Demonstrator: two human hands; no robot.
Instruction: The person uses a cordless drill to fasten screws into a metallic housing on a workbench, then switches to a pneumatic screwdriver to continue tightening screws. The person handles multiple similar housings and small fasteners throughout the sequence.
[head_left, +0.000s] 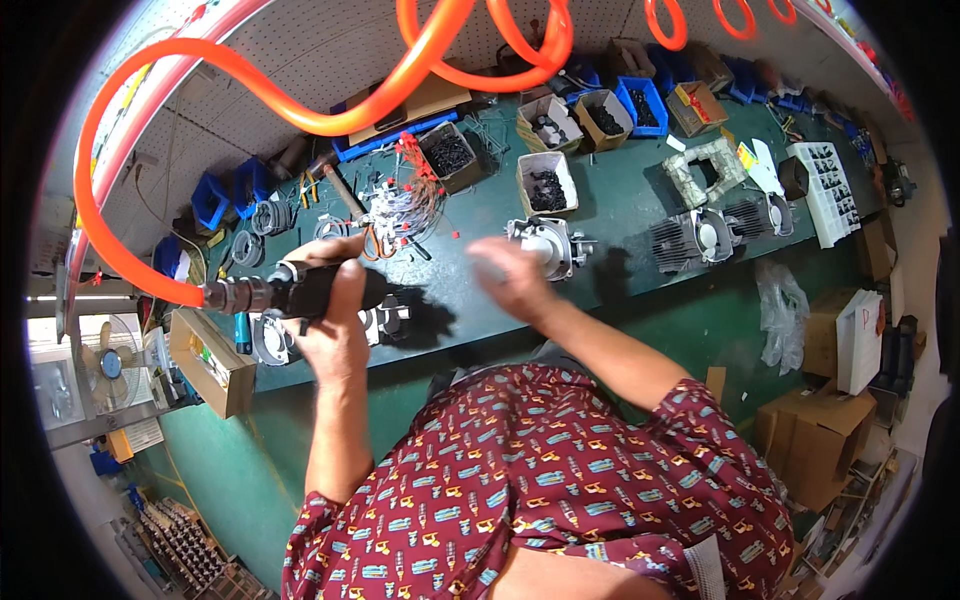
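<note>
My left hand point(335, 330) is wrapped round a black air tool point(305, 288), whose metal fitting joins an orange hose point(175, 290). Under that hand, partly covered, grey metal castings point(270, 338) lie along the bench edge. To the right, my right hand point(515, 280) hovers over the bench, its fingers smeared by motion; whether they pinch anything small cannot be made out. Just behind it sits a metal housing point(548, 245) with a round pale centre, partly hidden by the hand. An open carton of small black parts point(547, 185) stands beyond the housing.
Finned metal castings point(690, 238) and a white tray of black parts point(825, 190) occupy the bench's right side. Blue bins point(640, 105) and cartons line its back. Tangled wires point(400, 205) and a hammer point(345, 192) lie left of centre. Orange hose coils point(480, 75) hang overhead.
</note>
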